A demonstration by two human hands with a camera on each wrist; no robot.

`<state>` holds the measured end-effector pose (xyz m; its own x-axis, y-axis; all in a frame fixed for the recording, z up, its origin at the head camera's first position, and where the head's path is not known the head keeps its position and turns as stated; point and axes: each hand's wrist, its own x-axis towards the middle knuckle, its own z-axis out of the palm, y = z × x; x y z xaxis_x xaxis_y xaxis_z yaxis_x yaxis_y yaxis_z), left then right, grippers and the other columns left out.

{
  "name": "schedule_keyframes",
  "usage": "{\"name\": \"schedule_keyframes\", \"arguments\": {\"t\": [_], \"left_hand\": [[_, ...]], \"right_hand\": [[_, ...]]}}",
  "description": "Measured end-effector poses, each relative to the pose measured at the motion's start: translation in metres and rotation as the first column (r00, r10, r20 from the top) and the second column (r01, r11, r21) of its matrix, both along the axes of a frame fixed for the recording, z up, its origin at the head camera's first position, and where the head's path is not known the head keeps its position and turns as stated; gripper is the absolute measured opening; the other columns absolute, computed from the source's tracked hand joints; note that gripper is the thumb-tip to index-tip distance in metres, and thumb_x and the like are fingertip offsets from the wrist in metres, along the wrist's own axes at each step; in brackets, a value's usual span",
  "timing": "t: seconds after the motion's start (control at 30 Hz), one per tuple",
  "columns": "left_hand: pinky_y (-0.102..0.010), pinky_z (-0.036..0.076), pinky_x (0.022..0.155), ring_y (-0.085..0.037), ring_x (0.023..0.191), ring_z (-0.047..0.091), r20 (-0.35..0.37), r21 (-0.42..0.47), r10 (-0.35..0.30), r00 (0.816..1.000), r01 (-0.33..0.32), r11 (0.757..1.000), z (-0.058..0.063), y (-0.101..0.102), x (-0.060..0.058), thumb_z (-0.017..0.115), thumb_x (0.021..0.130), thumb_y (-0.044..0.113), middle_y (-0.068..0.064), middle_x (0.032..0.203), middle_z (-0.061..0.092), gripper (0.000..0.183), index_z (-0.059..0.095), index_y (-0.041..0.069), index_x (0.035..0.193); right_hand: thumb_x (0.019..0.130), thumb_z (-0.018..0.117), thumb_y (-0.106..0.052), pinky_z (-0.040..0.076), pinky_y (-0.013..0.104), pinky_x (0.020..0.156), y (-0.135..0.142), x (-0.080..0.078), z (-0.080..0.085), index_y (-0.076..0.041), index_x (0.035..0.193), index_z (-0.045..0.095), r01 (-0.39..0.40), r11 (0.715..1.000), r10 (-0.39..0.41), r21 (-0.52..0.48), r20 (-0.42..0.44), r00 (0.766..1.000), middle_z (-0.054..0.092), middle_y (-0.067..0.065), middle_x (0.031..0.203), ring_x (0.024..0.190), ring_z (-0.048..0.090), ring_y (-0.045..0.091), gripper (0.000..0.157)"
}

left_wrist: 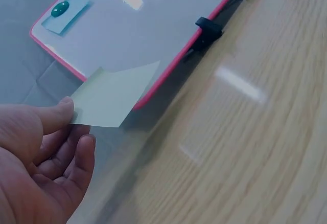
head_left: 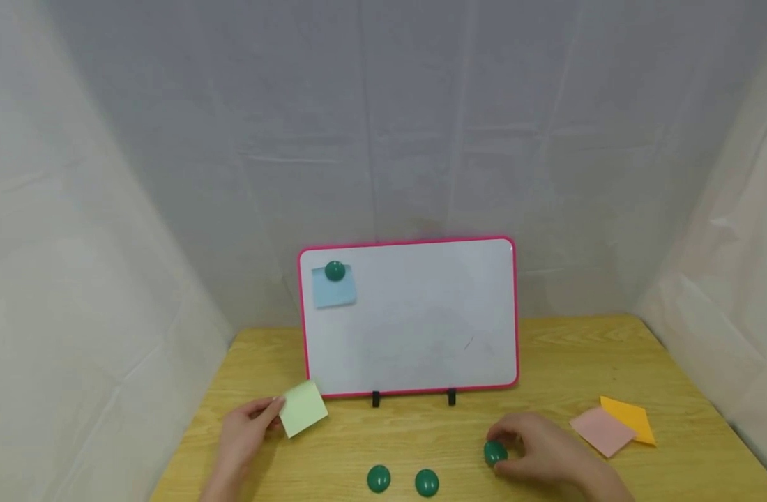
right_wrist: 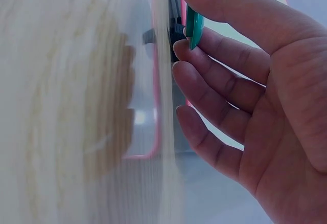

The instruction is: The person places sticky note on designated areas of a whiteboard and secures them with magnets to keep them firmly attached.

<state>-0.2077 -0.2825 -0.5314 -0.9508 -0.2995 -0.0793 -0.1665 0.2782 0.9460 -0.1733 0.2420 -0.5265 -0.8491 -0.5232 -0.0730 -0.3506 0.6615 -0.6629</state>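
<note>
My left hand (head_left: 245, 434) pinches a pale green sticky note (head_left: 303, 409) by its left edge, in front of the whiteboard's lower left corner. In the left wrist view the note (left_wrist: 115, 97) is held between thumb and fingers. My right hand (head_left: 540, 450) holds a round green magnet (head_left: 495, 453) between thumb and fingertips, over the right part of the table. The right wrist view shows this magnet (right_wrist: 194, 27) edge-on. The pink-framed whiteboard (head_left: 421, 321) stands upright, with a blue sticky note (head_left: 335, 293) under another green magnet (head_left: 335, 270) at its upper left.
Two more green magnets, a left one (head_left: 378, 479) and a right one (head_left: 427, 482), lie at the table's front. A pink note (head_left: 603, 431) overlaps an orange note (head_left: 637, 422) on the right. Black feet (head_left: 451, 397) support the board on the wooden table (head_left: 572, 348).
</note>
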Motion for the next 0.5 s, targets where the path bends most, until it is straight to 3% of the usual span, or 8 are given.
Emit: {"name": "schedule_keyframes", "arguments": {"t": [0.17, 0.5], "left_hand": [[-0.026, 0.057, 0.066, -0.015, 0.073, 0.069, -0.007, 0.005, -0.004, 1.000, 0.005, 1.000, 0.005, 0.008, -0.001, 0.082, 0.098, 0.029, -0.003, 0.083, 0.075, 0.050, 0.072, -0.013, 0.122], [-0.028, 0.059, 0.067, -0.016, 0.070, 0.069, -0.038, 0.057, -0.026, 0.999, 0.028, 0.998, 0.014, 0.025, -0.003, 0.082, 0.097, 0.018, -0.006, 0.083, 0.075, 0.039, 0.074, -0.015, 0.115]], "right_hand": [[0.089, 0.086, -0.045, 0.056, 0.031, 0.086, 0.001, -0.001, 0.004, -0.030, 0.113, 0.077, 0.006, 1.000, -0.006, 0.014, -0.004, 1.000, 0.067, -0.024, 0.103, 0.093, 0.060, 0.003, 0.030], [0.088, 0.087, -0.047, 0.056, 0.031, 0.086, 0.001, -0.001, 0.005, -0.029, 0.114, 0.077, 0.027, 0.999, -0.026, 0.023, -0.032, 0.999, 0.066, -0.025, 0.101, 0.093, 0.060, 0.002, 0.032]]}}
